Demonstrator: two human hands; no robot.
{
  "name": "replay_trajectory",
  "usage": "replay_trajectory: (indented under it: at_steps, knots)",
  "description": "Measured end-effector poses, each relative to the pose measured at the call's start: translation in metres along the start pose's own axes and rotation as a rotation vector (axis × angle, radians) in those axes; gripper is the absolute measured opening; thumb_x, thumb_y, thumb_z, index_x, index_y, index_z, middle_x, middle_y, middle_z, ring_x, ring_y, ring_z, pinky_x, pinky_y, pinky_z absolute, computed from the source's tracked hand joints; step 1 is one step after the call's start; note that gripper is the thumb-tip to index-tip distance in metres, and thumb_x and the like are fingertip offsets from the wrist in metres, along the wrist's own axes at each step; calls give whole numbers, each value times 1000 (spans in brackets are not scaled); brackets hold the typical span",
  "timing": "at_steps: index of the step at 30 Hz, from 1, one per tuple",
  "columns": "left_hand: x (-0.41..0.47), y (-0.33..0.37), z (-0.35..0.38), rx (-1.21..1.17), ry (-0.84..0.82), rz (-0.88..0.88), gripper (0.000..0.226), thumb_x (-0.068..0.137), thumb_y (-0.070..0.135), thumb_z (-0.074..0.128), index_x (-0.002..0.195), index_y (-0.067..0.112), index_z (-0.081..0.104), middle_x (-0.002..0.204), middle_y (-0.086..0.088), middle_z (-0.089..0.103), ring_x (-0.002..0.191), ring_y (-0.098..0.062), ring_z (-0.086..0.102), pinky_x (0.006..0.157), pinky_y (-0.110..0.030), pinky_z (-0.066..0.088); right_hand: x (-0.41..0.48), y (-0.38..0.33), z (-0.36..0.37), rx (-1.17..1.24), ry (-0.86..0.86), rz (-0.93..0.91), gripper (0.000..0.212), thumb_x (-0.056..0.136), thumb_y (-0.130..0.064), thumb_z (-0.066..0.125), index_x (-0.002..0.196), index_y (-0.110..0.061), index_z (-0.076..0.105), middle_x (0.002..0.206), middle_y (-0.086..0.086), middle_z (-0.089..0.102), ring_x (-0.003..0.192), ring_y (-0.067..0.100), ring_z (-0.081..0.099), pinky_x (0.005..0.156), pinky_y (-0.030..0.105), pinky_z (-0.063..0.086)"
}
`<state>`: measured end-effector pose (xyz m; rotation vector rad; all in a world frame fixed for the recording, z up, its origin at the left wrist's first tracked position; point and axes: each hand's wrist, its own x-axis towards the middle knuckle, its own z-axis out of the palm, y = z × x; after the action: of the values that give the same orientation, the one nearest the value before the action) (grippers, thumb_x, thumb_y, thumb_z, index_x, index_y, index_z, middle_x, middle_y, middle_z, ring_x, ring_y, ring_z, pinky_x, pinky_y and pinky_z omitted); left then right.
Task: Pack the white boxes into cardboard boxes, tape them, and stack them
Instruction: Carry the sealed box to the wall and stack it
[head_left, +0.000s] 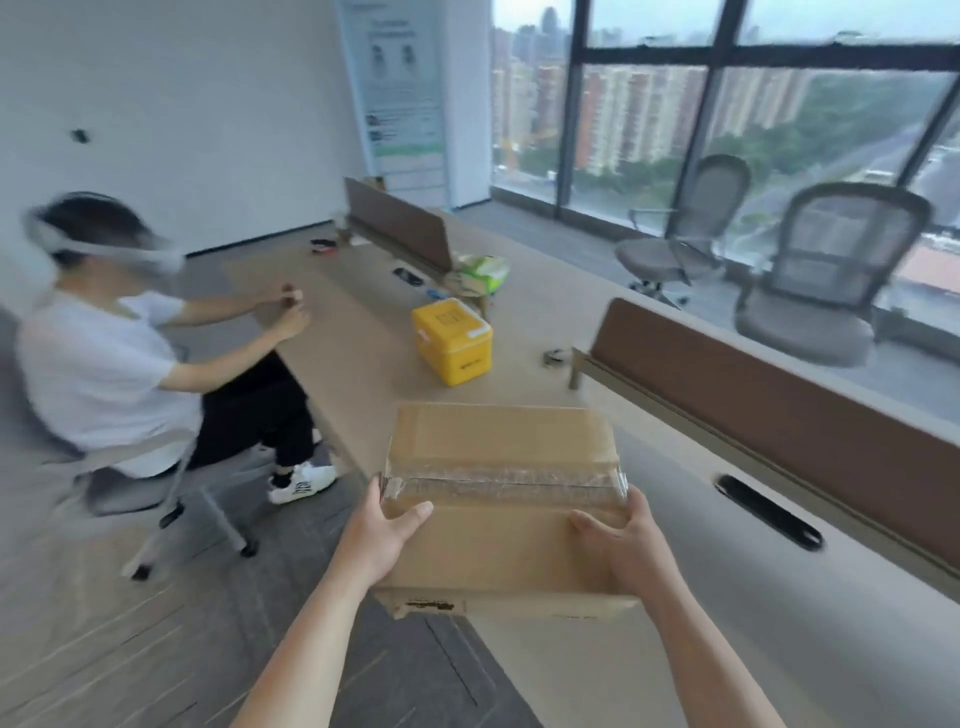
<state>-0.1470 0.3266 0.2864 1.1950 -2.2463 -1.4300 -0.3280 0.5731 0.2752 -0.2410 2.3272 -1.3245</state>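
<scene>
Fingers (375, 501) of both hands are clamped on the cardboard box (493, 447): the left hand (384, 532) grips its left side and the right hand (626, 543) its right side, with each thumb lying on the top. A strip of clear tape (509, 483) runs across the closed top, and the box is at the near edge of the long table (701, 597); whether it rests there I cannot tell. Farther along the table stands a yellow box (452, 340), and a person (98, 358) sits at the left.
</scene>
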Motion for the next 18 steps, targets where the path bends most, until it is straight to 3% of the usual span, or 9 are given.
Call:
replay_trajectory:
  at_steps: [7, 13, 18]
  knots:
    - [-49, -76, -145, -121, 229, -118, 107, 71, 75, 67, 155, 33, 17, 151, 11, 42, 135, -18, 45, 108, -47, 42, -33, -84, 133, -74, -226, -166, 57, 75, -51, 80, 118, -35, 46, 96, -13, 66, 85, 8, 64, 72, 33, 51]
    - [-98, -162, -267, -222, 392, -167, 67, 86, 52, 69, 142, 35, 36, 130, 15, 56, 116, -14, 56, 97, -42, 46, -91, -134, 278, -169, -378, -267, 72, 66, -67, 74, 123, -38, 40, 108, -10, 66, 89, 14, 66, 77, 39, 57]
    - [-134, -234, -378, -261, 491, -199, 48, 88, 43, 70, 127, 40, 41, 115, 20, 60, 105, -9, 61, 84, -34, 47, -161, -174, 399, -203, -467, -329, 79, 75, -62, 72, 138, -36, 34, 118, -12, 61, 91, 9, 63, 71, 33, 53]
